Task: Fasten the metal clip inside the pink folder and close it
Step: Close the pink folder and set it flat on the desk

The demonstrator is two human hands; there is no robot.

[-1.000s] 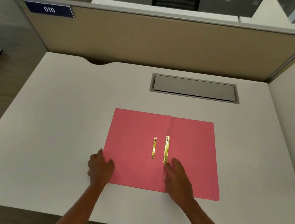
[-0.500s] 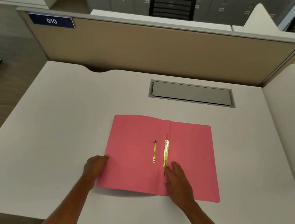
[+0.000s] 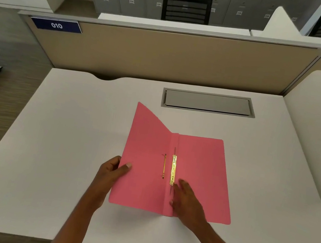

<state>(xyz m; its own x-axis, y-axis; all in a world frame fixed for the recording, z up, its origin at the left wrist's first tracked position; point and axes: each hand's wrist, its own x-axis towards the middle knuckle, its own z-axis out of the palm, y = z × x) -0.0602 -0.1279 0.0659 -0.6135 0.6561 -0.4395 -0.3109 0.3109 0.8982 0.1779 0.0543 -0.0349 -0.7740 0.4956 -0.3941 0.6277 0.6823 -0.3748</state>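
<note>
The pink folder (image 3: 200,171) lies open on the white desk (image 3: 65,147), its right half flat. Its left cover (image 3: 147,140) is raised off the desk, standing up at an angle. My left hand (image 3: 111,175) pinches that cover's outer edge, thumb on the inside face. A gold metal clip (image 3: 173,169) runs along the spine, with a thinner gold strip (image 3: 164,166) just left of it on the raised cover. My right hand (image 3: 188,203) rests flat on the folder near the spine, fingertips just below the clip, holding nothing.
A grey cable hatch (image 3: 209,102) is set into the desk behind the folder. A beige partition (image 3: 177,58) with a blue "010" label (image 3: 56,25) closes the far edge. A white side divider (image 3: 314,131) stands at the right.
My left hand took hold of the left cover's edge and lifted it from flat on the desk to standing at an angle. The right hand stayed by the spine.
</note>
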